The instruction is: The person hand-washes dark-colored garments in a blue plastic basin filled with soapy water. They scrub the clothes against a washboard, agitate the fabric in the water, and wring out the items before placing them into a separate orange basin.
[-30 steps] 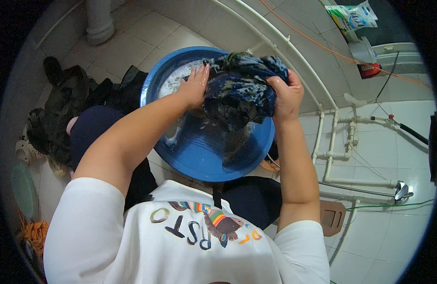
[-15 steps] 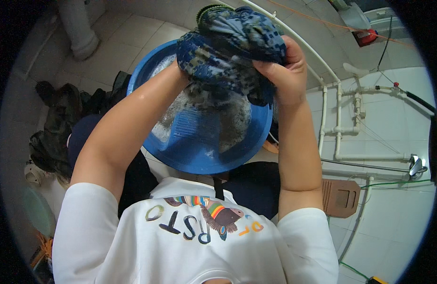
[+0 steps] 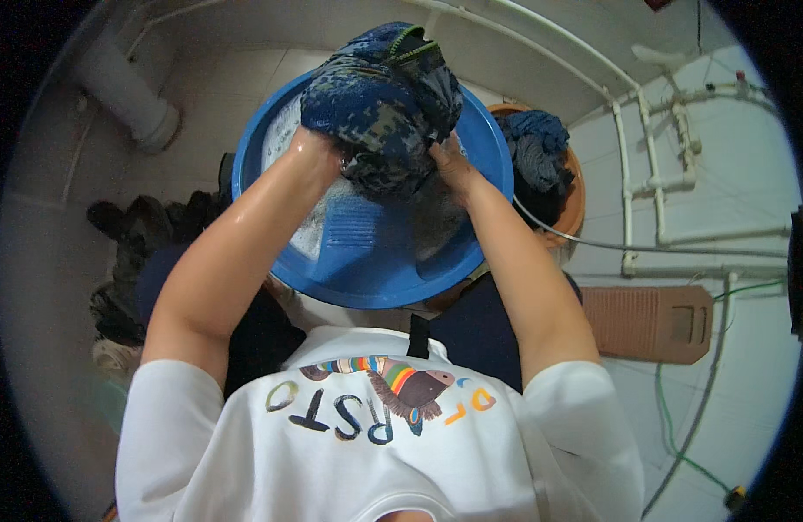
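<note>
Gripping a bunched camouflage garment at its right side, the right hand has its thumb against the cloth and its other fingers mostly hidden behind it; the left hand reaches into the garment's near left side, its fingers covered by the cloth, so I cannot tell how firmly they close. The garment, dark blue with grey-green patches and a bright green zigzag edging near its top, stands in a heap over the far half of a blue basin, hiding the middle of the far rim; whether its lower folds touch the water is hard to tell.

White suds lie along the basin's left edge; a ridged panel slopes from the middle toward the near rim. Just beyond the basin's right edge, an orange-brown tub carries dark and blue clothes; a grey hose runs rightward past the tub's near edge. Nearer the person, to the right, lies a brown washboard; well off the basin's left edge, a heap of dark clothing rests on the floor.
</note>
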{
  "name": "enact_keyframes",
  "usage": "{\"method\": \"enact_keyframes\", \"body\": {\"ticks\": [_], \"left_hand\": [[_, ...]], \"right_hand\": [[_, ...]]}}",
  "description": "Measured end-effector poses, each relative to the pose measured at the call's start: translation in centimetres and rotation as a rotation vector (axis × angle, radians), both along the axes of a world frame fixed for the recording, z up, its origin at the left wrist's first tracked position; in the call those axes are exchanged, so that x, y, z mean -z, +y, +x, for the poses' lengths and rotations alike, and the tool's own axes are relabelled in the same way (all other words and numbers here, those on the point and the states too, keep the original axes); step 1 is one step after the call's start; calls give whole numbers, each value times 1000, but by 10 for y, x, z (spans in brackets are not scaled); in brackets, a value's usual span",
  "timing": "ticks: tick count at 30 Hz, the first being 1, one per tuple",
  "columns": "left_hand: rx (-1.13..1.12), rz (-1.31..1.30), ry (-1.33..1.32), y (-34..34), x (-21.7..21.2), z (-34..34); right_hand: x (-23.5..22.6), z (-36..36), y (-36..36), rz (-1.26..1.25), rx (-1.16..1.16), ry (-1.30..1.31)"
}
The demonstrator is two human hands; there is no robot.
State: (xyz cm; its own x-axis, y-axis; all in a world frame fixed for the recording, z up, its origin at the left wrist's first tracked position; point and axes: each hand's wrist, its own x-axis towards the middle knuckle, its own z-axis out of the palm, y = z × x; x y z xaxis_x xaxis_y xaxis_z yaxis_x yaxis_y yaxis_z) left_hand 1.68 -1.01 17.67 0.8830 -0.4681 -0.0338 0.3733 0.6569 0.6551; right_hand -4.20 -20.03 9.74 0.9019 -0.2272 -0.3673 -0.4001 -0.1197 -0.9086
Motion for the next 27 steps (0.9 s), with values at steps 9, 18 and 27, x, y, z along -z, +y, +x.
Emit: {"method": "enact_keyframes", "body": {"ticks": [9,18,27], "left_hand": [[176,-203,240,-9,7,-7],[137,334,-147,4,43,9],[136,9,-144,15,28,15]], "right_hand": [[-56,1,20,1096,-76,-230],[-105,-4,38,890,14,-350],[-77,2,57,1114,-54,-273]]}}
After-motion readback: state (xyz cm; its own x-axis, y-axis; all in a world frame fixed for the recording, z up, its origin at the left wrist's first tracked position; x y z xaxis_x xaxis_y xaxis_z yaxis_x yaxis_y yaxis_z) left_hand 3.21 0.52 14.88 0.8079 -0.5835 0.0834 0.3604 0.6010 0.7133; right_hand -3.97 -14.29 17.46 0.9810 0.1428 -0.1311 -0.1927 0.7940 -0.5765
